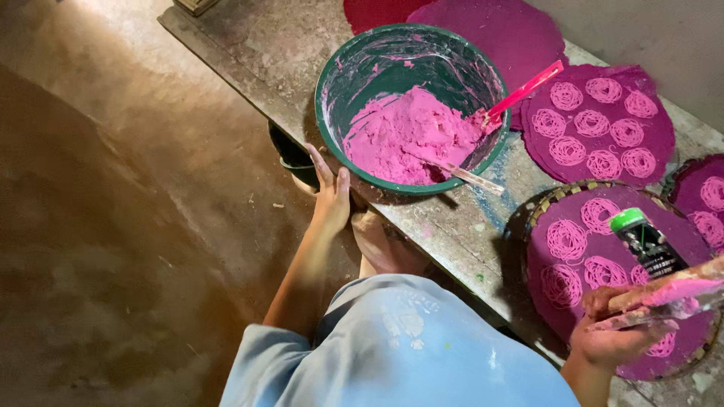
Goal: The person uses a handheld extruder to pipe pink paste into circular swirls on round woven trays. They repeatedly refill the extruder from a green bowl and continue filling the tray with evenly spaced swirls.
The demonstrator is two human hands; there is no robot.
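Observation:
My left hand (330, 197) rests flat against the rim of a green bowl (332, 83) at its near-left side, fingers together. Pink dough (407, 134) fills the bowl, with a pink spatula (524, 92) and a flat stick (467, 176) lying in it. My right hand (615, 332) grips a dough-smeared tool (671, 294) with a dark, green-capped cylinder (645, 240) on top. It hovers over a round woven tray (544, 207) covered in purple cloth, with several pink noodle coils (567, 240) on it.
More purple cloth rounds (599, 124) with noodle coils lie further along the grey bench (264, 53), another at the right edge (701, 197). A dark bucket (290, 154) sits under the bench. Brown floor (113, 226) spreads to the left.

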